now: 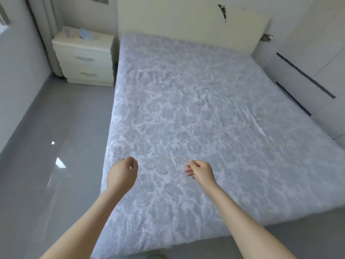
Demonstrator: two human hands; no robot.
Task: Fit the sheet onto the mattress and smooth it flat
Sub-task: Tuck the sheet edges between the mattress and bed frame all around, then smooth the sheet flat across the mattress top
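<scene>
Your sheet (186,113) lies spread over the whole mattress, which is hidden beneath it, so fitting appears done and smoothing is judged the step in hand. Your left hand (123,172) and right hand (202,171) hover above the foot end, fingers loosely curled, grasping nothing. Ripples (186,79) show toward the headboard (186,25) and a crease (259,128) runs near the right edge. The next move calls for flat palms swept outward across both.

The sheet (186,109) lies beneath the left hand (122,174) and right hand (201,171), headboard (186,25) far ahead; a nightstand (84,60) ahead-left of them, probably a wardrobe (308,62) ahead-right.
</scene>
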